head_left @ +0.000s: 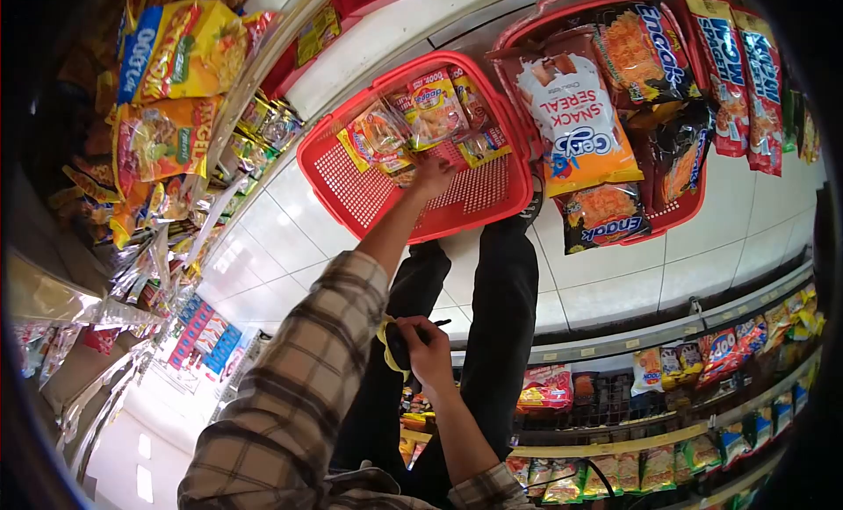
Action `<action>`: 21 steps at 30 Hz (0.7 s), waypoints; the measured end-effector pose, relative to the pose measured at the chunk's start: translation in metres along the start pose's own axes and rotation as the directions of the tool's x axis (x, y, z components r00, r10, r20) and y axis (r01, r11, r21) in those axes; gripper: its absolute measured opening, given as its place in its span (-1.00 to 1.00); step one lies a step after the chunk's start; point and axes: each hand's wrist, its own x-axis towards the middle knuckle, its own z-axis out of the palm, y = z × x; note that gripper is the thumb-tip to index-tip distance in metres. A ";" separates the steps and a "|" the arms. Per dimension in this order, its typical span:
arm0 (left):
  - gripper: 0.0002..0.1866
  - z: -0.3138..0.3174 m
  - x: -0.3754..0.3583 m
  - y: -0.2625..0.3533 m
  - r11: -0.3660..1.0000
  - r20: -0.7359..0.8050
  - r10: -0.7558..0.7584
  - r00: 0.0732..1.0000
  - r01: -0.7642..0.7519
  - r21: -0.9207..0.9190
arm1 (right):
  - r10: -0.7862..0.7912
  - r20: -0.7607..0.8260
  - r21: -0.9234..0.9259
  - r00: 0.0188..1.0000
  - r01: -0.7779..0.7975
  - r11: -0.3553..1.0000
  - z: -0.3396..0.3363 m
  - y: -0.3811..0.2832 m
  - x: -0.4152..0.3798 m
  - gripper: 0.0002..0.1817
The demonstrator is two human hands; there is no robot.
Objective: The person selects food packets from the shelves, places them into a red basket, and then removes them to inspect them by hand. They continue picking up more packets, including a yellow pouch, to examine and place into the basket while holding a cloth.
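Note:
My left hand (430, 176) reaches into a red plastic basket (342, 192) on the floor. Its fingers look stretched out beside the snack packets (436, 113) grouped in the upper part of the basket, with nothing visible in them. Close to my knees, my right hand (424, 348) is closed around a small black and yellow object (397, 348). A thin black end sticks out past the fingers; the object's kind is not clear.
Another red basket (676, 216) stands to the right, heaped with large bags, including a snack cereal bag (575, 115). Long packets (720, 80) lie beyond it. Packed shelves line the left, with yellow packets (189, 49), and the lower right, with snack bags (659, 466).

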 end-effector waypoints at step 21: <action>-0.56 0.066 0.025 0.041 0.378 -0.159 -0.342 0.926 -0.019 -0.925 | -0.026 0.108 -0.205 0.994 0.048 0.977 -0.027 0.022 -0.003 -0.70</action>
